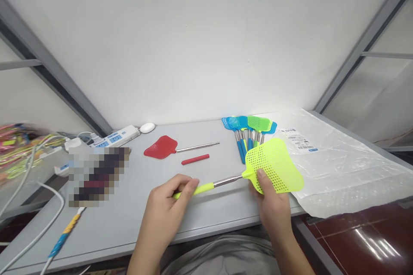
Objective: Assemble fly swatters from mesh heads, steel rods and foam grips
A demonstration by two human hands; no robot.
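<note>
A yellow-green fly swatter point(279, 165) with a short metal shaft is held between my hands above the front of the table. My left hand point(169, 204) is wrapped round its yellow handle. My right hand point(272, 206) grips the perforated head, thumb on top and fingers hidden behind. Beyond my left hand lies a red fly swatter point(161, 147) with a bare, extended metal rod. Just in front of that rod, a loose red handle sleeve point(195, 159) rests apart from it. Several blue and green fly swatters point(238, 123) lie overlapped behind my right hand.
A clear plastic bag point(335, 159) with a white label covers the table's right side. Power strips point(118, 137), a white oval object point(147, 127) and cables point(61, 202) occupy the left. A pixelated patch hides something there. The grey table point(122, 227) meets a white wall.
</note>
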